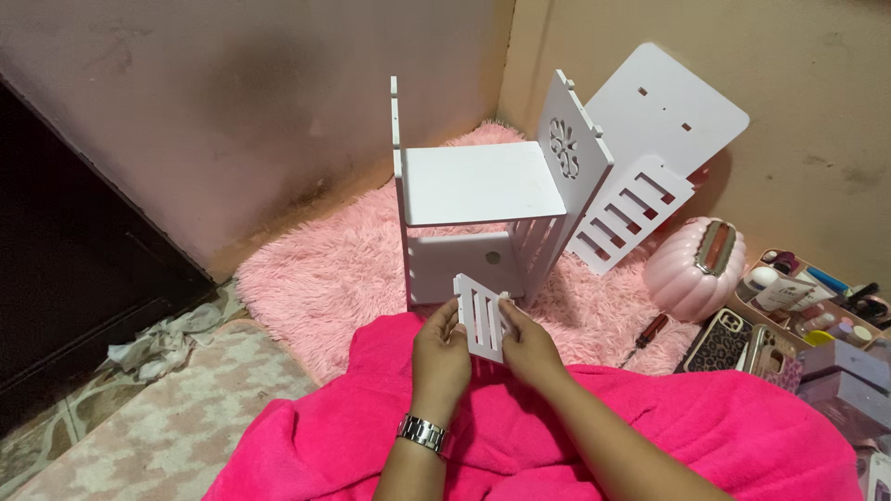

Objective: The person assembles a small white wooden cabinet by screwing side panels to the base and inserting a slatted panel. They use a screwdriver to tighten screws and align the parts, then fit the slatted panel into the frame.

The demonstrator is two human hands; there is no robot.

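Both my hands hold a small white slatted panel (480, 314) upright over my lap. My left hand (440, 357), with a metal watch on the wrist, grips its left edge. My right hand (526, 346) pinches its right edge near the top. Just beyond the panel stands a partly built white shelf unit (478, 186) with a flat shelf board, two upright sides and a lower front piece with a round hole.
A larger white slatted panel (629, 213) and a white board with slots (668, 107) lean in the corner. A pink fluffy rug (316, 278), a pink shell-shaped case (696, 264), a screwdriver (648, 332), phone cases and a tray of cosmetics (807, 306) lie right. A bright pink blanket (742, 427) covers my lap.
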